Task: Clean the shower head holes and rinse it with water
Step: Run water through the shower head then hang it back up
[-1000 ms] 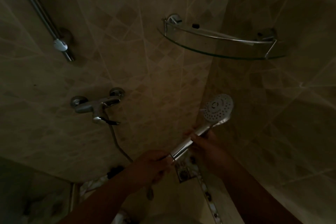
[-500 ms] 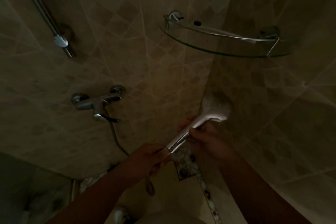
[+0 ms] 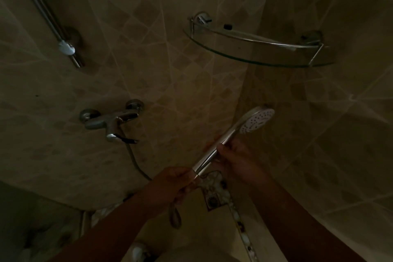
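Observation:
A chrome hand shower [image 3: 256,121] with a round white face full of holes points up and to the right, its face turned partly toward me. My right hand [image 3: 236,160] grips the middle of its handle. My left hand [image 3: 173,183] grips the handle's lower end, where the hose [image 3: 136,164] joins. The hose runs from the chrome wall mixer tap [image 3: 110,122] down and loops below my left hand.
The room is dim with tiled walls meeting in a corner. A glass corner shelf [image 3: 255,57] with a chrome rail hangs above the shower head. A chrome slide bar [image 3: 49,17] is mounted at upper left. A floor drain [image 3: 212,200] lies below my hands.
The shower head has been rotated about its handle: its holed face first showed, then turned away, and now shows again, angled to the right. Both hands stayed on the handle.

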